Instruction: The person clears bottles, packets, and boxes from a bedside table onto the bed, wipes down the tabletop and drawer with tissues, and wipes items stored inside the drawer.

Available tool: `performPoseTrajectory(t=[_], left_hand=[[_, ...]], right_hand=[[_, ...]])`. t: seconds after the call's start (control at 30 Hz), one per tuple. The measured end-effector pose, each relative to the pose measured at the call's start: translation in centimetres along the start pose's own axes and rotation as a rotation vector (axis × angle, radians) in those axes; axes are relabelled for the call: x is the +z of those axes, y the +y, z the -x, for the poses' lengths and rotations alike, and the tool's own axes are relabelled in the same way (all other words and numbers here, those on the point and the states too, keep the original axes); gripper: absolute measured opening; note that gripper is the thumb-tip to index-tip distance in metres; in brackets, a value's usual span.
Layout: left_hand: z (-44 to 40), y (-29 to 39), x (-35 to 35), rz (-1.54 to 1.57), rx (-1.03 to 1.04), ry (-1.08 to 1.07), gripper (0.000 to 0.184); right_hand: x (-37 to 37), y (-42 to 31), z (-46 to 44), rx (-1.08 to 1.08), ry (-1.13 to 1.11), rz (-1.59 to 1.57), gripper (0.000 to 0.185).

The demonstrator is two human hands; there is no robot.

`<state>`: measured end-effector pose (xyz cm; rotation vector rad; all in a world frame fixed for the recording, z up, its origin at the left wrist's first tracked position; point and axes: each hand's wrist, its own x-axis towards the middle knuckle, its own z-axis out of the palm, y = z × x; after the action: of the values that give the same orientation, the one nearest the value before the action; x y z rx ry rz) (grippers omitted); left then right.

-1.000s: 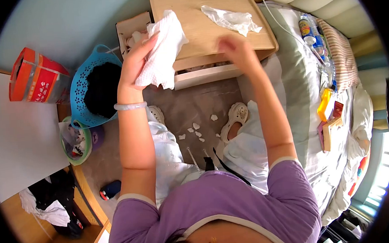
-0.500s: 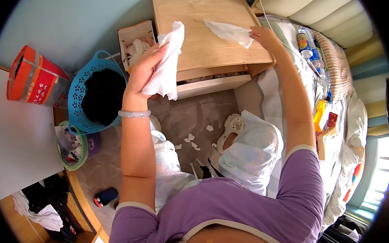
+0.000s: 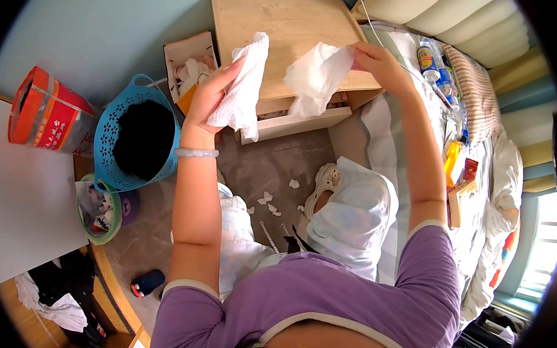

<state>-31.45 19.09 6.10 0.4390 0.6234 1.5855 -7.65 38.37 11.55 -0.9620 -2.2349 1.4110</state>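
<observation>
Near the wooden cabinet [image 3: 288,26], the person's left hand [image 3: 215,96] grips a white cloth [image 3: 248,90]. The right hand [image 3: 377,66] pinches a thin white tissue [image 3: 316,76] above its open drawer [image 3: 298,125].

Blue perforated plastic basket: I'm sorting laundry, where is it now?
In the head view, the basket stands on the person's left, between the red-and-orange container and the open white-lined box.

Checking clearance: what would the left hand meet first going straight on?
Probably the wooden nightstand, beyond the textured white towel in the left hand; height is unclear, so it may pass above.
</observation>
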Motion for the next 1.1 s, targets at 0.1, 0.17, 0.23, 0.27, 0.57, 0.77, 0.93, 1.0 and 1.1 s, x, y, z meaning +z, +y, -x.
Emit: performPoseTrajectory(t=[0.1,0.17,0.23,0.27,0.57,0.77,0.93,1.0,1.1], left_hand=[[-0.2,-0.2,-0.3,-0.009,-0.002,-0.01,0.031],[-0.2,-0.1,0.2,0.009,0.012,-0.005,0.032],[0.1,-0.3,0.6,0.025,0.02,-0.001,0.033],[0.1,-0.4,0.8,0.027,0.022,-0.012,0.034],[-0.6,-3.3,2.4,-0.816,0.146,-0.031,0.046],[0.0,-3.6,3.1,-0.911,-0.055,-0.092,0.03],[1.1,-5.5,4.1,-1.23,0.113,-0.428,0.02],[1.6,-7.0,5.1,-1.54,0.043,-0.49,0.02],[2.7,-8.8,7.1,-1.797,0.096,-0.407,0.027]], right_hand=[[2.1,-0.9,1.6,-0.022,0.163,-0.164,0.026],[2.5,-2.0,2.2,-0.03,0.182,-0.382,0.026],[2.6,-2.3,2.7,-0.062,0.116,-0.704,0.026],[3.1,-2.2,2.8,-0.064,0.109,-0.733,0.025],[15.3,-0.2,6.5,-0.003,-0.05,-1.368,0.034],[17.2,2.1,8.5,0.026,-0.132,-1.838,0.039],[20.6,5.6,9.2,0.182,-0.184,-2.026,0.05],[21.1,6.4,9.3,0.019,-0.094,-2.039,0.05],[20.9,7.8,9.1,-0.062,0.162,-1.856,0.047]])
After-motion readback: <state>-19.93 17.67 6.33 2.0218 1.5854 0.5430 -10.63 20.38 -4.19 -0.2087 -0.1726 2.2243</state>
